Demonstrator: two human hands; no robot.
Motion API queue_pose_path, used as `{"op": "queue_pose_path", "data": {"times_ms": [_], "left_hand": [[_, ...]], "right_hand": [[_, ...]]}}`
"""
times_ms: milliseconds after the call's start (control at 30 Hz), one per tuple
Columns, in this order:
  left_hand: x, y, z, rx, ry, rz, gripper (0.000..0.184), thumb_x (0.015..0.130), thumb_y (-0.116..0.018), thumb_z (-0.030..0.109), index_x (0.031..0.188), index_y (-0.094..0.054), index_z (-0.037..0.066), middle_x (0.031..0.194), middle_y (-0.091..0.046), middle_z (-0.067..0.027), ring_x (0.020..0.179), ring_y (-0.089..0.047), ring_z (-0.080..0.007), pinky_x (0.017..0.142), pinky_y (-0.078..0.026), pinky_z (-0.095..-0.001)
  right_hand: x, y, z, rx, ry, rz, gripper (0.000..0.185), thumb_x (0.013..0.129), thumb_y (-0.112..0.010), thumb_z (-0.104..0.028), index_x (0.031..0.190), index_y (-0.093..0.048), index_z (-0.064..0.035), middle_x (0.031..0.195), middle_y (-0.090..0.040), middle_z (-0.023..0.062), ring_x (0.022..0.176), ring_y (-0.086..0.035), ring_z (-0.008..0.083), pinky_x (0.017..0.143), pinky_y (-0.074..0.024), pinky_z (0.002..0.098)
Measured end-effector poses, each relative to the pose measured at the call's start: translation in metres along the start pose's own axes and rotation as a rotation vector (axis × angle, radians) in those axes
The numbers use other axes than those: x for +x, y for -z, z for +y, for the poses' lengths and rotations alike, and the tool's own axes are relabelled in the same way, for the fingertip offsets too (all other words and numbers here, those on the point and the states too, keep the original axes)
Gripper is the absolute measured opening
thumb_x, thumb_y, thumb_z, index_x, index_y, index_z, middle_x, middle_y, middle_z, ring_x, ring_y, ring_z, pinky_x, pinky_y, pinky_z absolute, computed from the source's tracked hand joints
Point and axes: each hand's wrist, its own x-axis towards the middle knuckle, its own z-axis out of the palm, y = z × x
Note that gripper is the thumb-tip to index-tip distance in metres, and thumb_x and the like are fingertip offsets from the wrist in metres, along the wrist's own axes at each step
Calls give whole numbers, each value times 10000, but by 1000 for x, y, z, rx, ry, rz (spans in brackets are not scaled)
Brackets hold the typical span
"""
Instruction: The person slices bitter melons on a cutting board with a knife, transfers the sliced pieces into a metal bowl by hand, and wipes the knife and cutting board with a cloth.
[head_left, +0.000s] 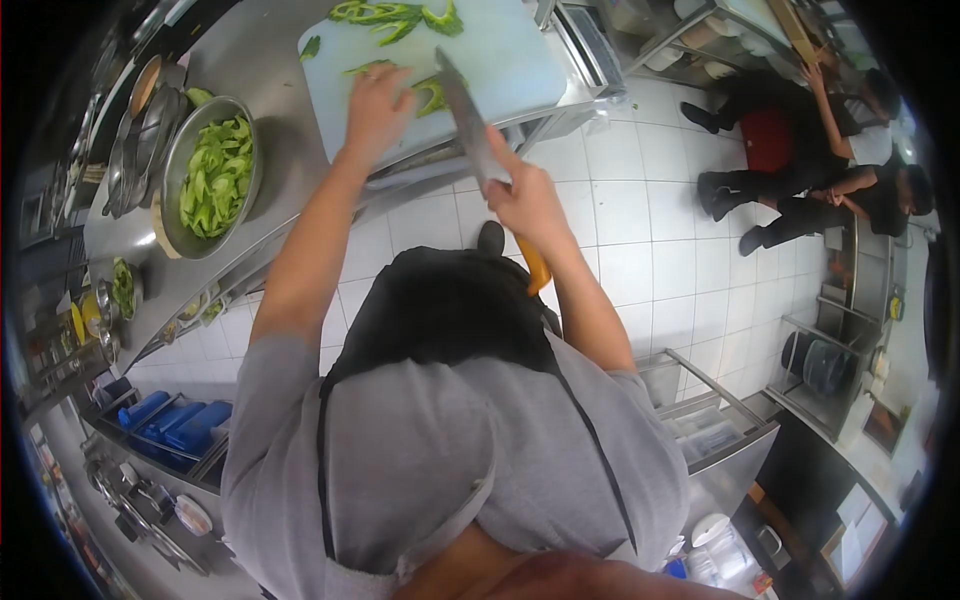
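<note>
My right hand [525,200] is closed round the yellow handle [535,268] of a large knife, and its blade [462,115] points up over the near part of a white cutting board [510,60]. Over the board's left part is my left hand [380,105], slightly blurred, its fingers apart and nothing visible in them. Green vegetable pieces [430,98] lie between that hand and the blade. More green slices [395,18] are at the board's far edge. A metal bowl [252,190] of cut green pieces [215,178] stands to the left.
Stacked metal bowls [138,145] stand left of the filled bowl on the steel counter [275,100]. Several people [850,190] sit at the right, legs stretched over the tiled floor [640,210]. Blue containers [190,425] are at lower left, a metal rack [720,420] at lower right.
</note>
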Motion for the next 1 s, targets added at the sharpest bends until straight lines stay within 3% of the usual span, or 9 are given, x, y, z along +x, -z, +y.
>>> {"op": "queue_pose_path", "data": {"times_ms": [67,167,367,567,1000], "left_hand": [[-7,-7,35,-54,-3,-48,428,857,-707,185,1255,-673,31,1244,-622,-156,1154,-548,-384,1021,-464,-447],[-2,-17,30,-94,30,-117,459,839,-753,229,1251,-678,40,1254,-615,-150,1188,-551,-371,1044,-458,-437],[6,-12,25,-137,3,-180,470,825,-773,228,1249,-679,48,1262,-618,-145,1203,-562,-340,1030,-467,-426],[6,-10,19,-179,-2,-188,424,838,-772,216,1224,-700,56,1244,-630,-140,1180,-576,-340,1007,-476,-415],[7,-14,15,-228,-5,-163,378,829,-788,210,1169,-732,53,1179,-657,-127,1130,-597,-331,972,-486,-415]], "right_hand": [[20,3,11,72,8,94,704,849,-618,-84,1531,-445,-83,737,-668,262,729,-681,434,758,-539,460],[58,0,26,80,59,128,716,871,-576,-43,1564,-399,-71,661,-663,116,504,-620,171,537,-524,324],[86,-5,27,134,130,147,715,870,-579,-12,1561,-400,-60,671,-662,110,496,-612,153,504,-524,309],[87,1,15,155,-22,43,734,859,-601,-22,1565,-403,-73,682,-667,112,493,-616,153,480,-522,313],[68,-8,9,226,-54,28,742,850,-568,-32,1569,-387,-59,647,-646,94,471,-583,140,457,-498,308]]}}
